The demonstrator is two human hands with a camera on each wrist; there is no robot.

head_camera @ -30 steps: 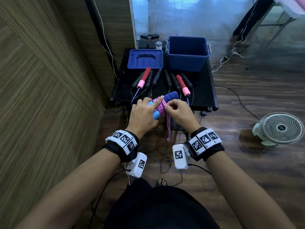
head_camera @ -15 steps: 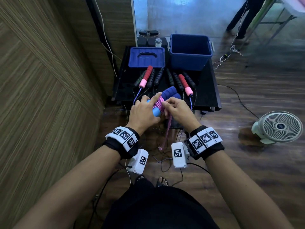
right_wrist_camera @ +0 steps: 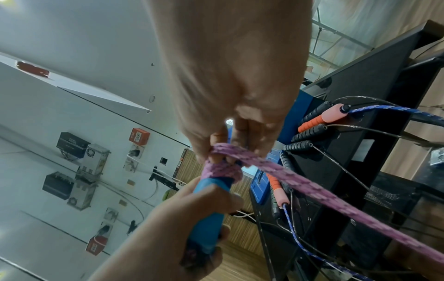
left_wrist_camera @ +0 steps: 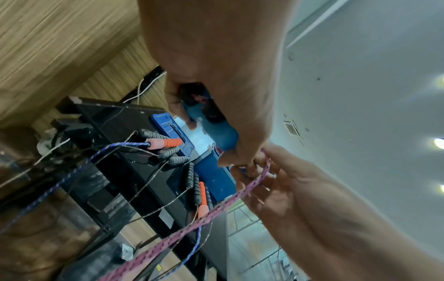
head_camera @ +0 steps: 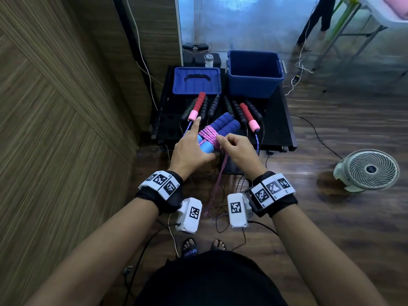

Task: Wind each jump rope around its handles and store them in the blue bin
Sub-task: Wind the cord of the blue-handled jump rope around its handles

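My left hand (head_camera: 194, 149) grips the light-blue ends of a pair of blue foam handles (head_camera: 225, 125), its index finger pointing out straight. Pink rope (head_camera: 208, 134) is wound several turns around the handles. My right hand (head_camera: 234, 146) pinches the pink rope (right_wrist_camera: 230, 154) beside the wraps, and the loose tail (head_camera: 217, 182) hangs down toward the floor. The open blue bin (head_camera: 255, 74) stands at the back right of the black table (head_camera: 278, 120). Other ropes with red-and-pink handles (head_camera: 196, 106) and black handles (head_camera: 237, 110) lie on the table.
The bin's blue lid (head_camera: 196, 80) lies left of the bin. A wooden wall (head_camera: 55, 129) runs along the left. A white fan (head_camera: 368, 170) sits on the floor at right. Thin cables trail over the floor under my hands. A person stands far back right.
The handle bundle has been lifted and pushed forward over the table edge. My left index finger has straightened. The right hand has shifted along the rope at the wraps.
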